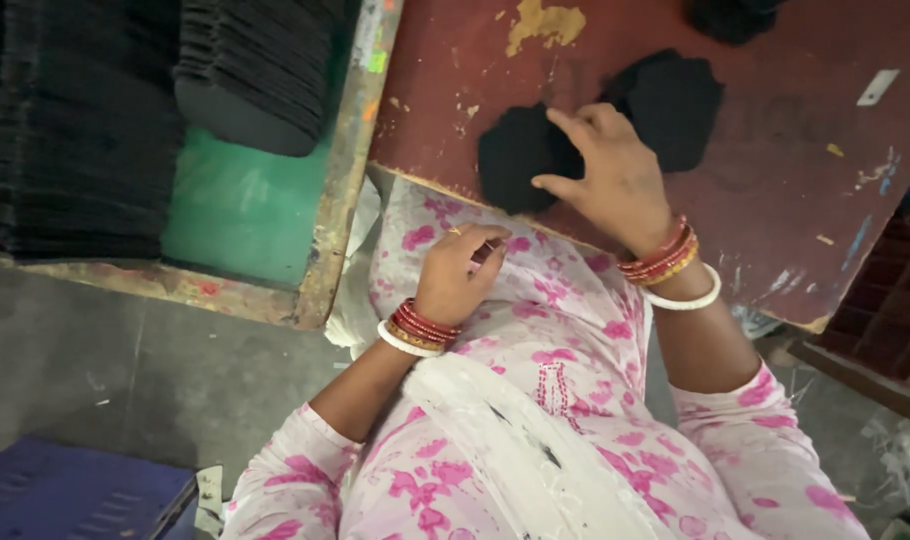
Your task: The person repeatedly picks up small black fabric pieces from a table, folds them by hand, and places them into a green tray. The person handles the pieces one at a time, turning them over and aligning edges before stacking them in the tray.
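The right hand (pixel 615 175) lies fingers spread over a black fabric piece (pixel 515 155) at the near edge of a worn dark-red table (pixel 775 180), with the thumb and forefinger open across the cloth's right side and the palm resting on the tabletop; it presses rather than pinches. Just beyond the knuckles sits a second black fabric piece (pixel 670 105), dark and ragged-edged, touching or nearly touching the first behind the hand. Further out from that, at the far edge of the table, a third dark clump (pixel 730 15) is partly cut off by the frame.

The left hand (pixel 460 270) is drawn in over the lap, below and to the left of the working hand, its fingers curled together; whether it pinches anything small I cannot tell. Red and white bangles (pixel 665 265) ring both wrists, and the person wears a pink-flowered white garment (pixel 555 400).

Left of the curled hand, past the table's corner, a paint-chipped wooden tray with a green floor (pixel 240 215) holds stacks of black sheets (pixel 75 130). A blue crate (pixel 65 495) sits on the grey floor.
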